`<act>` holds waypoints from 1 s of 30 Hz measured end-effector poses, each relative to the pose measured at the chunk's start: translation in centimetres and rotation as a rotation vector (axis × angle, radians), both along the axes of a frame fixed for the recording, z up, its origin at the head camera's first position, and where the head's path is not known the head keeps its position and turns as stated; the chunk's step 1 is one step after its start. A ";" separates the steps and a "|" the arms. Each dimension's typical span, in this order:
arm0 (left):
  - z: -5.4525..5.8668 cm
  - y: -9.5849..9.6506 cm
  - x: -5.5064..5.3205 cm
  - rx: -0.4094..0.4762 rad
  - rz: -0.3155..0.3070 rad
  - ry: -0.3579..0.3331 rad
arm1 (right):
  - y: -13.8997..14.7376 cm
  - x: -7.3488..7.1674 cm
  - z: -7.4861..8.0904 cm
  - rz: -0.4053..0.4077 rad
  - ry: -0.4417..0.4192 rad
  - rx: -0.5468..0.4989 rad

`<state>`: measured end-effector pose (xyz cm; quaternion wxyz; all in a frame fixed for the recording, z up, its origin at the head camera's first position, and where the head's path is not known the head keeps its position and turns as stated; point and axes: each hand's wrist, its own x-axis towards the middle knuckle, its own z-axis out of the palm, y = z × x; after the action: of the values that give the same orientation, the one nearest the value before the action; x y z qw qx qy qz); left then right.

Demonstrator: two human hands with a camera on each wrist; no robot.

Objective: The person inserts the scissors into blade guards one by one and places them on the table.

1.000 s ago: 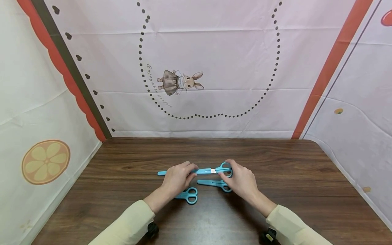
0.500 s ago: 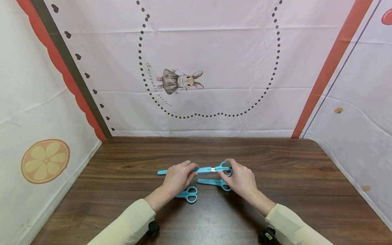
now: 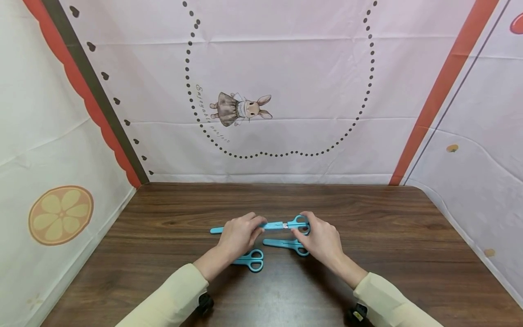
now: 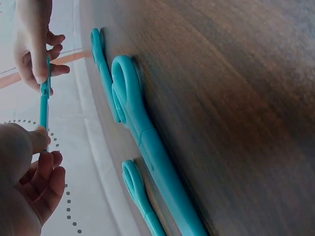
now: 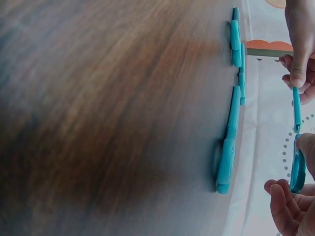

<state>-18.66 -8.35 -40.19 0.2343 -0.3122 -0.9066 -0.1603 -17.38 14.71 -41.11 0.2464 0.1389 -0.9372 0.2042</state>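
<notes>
My left hand [image 3: 240, 234] pinches the light-blue blade cover [image 3: 273, 226] of a pair of child-size scissors [image 3: 295, 224] between thumb and fingers. At the other end, my right hand [image 3: 322, 237] grips the finger loops. A short strip of metal blade [image 3: 285, 225] shows between cover and handle. In the left wrist view these scissors are raised above the table. Below them lie matching covered scissors [image 3: 282, 244], and another pair [image 3: 255, 261] sits nearer the front, its cover hidden behind my left wrist. A third pair's cover [image 3: 216, 230] sticks out left of my left hand.
The brown wood-grain table [image 3: 388, 254] extends to both sides. White printed cloth [image 3: 310, 91] hangs behind its far edge and along the left and right. A black wrist device [image 3: 205, 303] is strapped under the left sleeve.
The strip of bare blade between cover and handle has become slightly narrower, the cover shifting a little toward the handle. Both hands keep their hold; the scissors on the table have not moved.
</notes>
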 end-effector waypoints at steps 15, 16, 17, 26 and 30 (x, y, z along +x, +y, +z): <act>0.2 0.2 0.0 -0.010 0.012 0.048 | -0.1 0.0 0.3 -0.006 -0.015 -0.018; 0.2 0.2 0.0 -0.009 0.011 0.052 | -0.1 0.0 0.3 -0.005 -0.013 -0.021; 0.2 0.3 0.0 -0.009 0.010 0.055 | -0.1 0.1 0.3 -0.004 -0.012 -0.024; 0.2 0.4 0.2 0.005 0.005 0.057 | -0.3 0.1 0.1 0.001 -0.017 -0.037; 0.2 0.5 0.1 0.007 0.005 0.066 | -0.4 0.1 0.1 0.007 -0.028 -0.043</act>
<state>-18.52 -7.86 -40.03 0.2656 -0.3143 -0.8985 -0.1527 -17.24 14.34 -40.97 0.2357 0.1339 -0.9353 0.2273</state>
